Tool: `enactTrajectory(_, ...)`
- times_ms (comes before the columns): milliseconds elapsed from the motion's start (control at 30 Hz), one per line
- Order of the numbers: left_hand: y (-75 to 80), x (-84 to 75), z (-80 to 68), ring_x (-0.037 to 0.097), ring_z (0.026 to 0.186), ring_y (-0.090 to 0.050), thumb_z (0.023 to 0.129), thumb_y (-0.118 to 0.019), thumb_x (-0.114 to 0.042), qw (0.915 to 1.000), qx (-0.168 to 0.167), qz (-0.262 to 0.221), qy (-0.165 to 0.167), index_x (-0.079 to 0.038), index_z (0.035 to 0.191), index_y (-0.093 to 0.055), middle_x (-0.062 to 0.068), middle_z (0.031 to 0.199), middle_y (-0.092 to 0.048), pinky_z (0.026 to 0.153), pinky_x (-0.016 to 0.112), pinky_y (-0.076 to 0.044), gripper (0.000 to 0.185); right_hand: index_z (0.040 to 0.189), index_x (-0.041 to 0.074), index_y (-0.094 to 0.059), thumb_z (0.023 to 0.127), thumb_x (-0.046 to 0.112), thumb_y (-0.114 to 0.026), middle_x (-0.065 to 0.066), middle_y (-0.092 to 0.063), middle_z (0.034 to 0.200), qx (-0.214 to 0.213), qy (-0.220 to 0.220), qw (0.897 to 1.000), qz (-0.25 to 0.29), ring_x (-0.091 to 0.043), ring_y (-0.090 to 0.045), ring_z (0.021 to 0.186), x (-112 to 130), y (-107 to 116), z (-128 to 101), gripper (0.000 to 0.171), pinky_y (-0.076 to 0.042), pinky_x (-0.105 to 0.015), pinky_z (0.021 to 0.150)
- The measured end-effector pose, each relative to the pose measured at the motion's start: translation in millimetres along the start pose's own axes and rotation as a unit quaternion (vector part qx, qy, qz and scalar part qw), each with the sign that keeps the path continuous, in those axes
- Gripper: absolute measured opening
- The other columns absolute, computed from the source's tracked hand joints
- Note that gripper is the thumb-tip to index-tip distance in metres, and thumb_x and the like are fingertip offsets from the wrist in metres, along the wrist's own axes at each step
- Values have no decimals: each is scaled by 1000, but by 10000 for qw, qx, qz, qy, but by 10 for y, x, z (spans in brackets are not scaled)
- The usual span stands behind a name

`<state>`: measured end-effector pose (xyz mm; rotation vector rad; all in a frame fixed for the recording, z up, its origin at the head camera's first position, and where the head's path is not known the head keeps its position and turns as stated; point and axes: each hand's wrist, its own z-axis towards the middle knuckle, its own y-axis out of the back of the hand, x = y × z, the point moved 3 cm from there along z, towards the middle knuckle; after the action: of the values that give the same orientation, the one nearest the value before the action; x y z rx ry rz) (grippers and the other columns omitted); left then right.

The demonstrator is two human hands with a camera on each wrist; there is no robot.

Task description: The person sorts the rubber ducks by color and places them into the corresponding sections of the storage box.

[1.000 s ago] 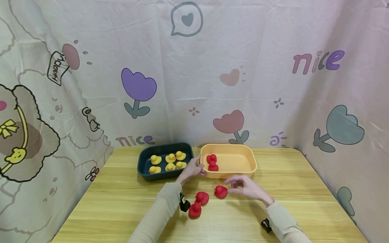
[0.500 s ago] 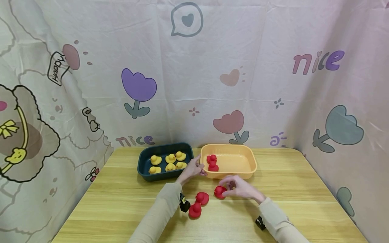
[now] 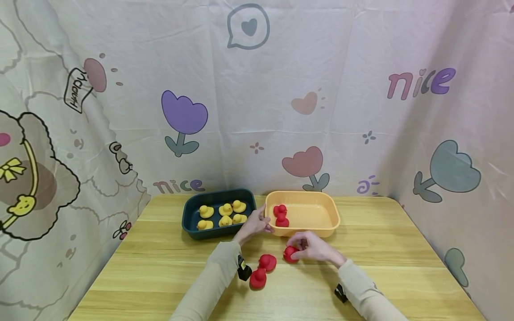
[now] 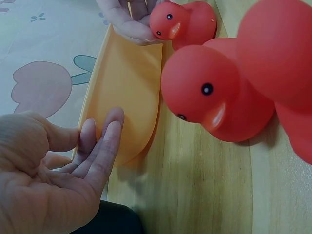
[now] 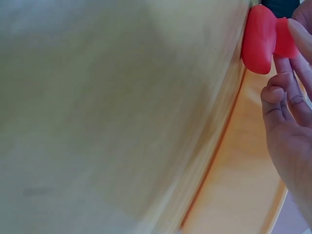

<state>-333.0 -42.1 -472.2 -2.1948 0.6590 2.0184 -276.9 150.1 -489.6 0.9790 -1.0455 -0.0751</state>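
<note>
My left hand (image 3: 254, 224) rests its thumb and fairly straight fingers against the left front corner of the yellow bin (image 3: 317, 232), outside its rim. In the left wrist view the fingertips (image 4: 113, 130) lie along the bin's outer wall. My right hand (image 3: 315, 247) pinches a red rubber duck (image 3: 290, 254) between thumb and fingers, just in front of the bin. The right wrist view has the thumb at the head of this duck (image 5: 258, 41). Two more red ducks (image 3: 267, 262) sit together on the table nearer to me. Another two red ducks (image 3: 282, 220) are inside the bin's left end.
A dark blue bin (image 3: 190, 229) with several yellow rubber ducks (image 3: 206, 211) stands left of the yellow one. Both bins are at the back of the wooden table (image 3: 140, 267), close to a printed cloth (image 3: 257, 89) hanging behind. My left forearm (image 3: 209, 278) passes beside the loose ducks.
My right hand has moved left over the red rubber duck, and its fingers have closed round it. The left hand has stayed at the yellow bin's corner.
</note>
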Motion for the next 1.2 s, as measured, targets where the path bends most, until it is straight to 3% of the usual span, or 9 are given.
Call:
enactTrajectory(167,-3,6,3,40,80,-64,90,-42,-1,10000,25,-36,-25,-4,143,-8,30,81,-57,81,50,-50,63,91,20,-65,72,18,-73,4,-57,69,31,46,10000,67,-3,-47,59,-22,14,12,21,-43,-16,50)
enactTrajectory(400,-12,-11,-22,38,77,-65,90,-42,0,10000,-26,45,-17,-3,143,-10,21,73,-60,80,48,-51,62,90,18,-65,72,19,-73,1,-56,66,19,69,9999,76,-3,-45,58,-5,35,-5,19,-41,-14,49)
enactTrajectory(667,-19,-23,-32,39,79,-64,90,-42,0,10000,-22,57,11,-4,143,-10,21,73,-60,81,49,-50,62,94,5,-66,75,11,-70,-16,-58,69,34,43,9998,199,-17,-48,60,336,182,-61,21,-42,-18,52)
enactTrajectory(933,-8,-29,-33,41,80,-64,90,-43,0,9999,-17,105,-30,-3,143,-10,20,73,-59,80,47,-52,63,96,16,-65,75,19,-70,-2,-57,71,-128,-10,9998,151,-5,-46,62,119,209,5,22,-41,-16,52)
enactTrajectory(1200,-10,-26,-23,40,78,-64,89,-43,0,9999,-3,81,-91,-2,143,-9,21,71,-59,78,46,-53,63,93,16,-66,74,22,-71,-2,-57,68,-188,302,9986,402,-2,-45,59,134,326,44,21,-41,-16,50)
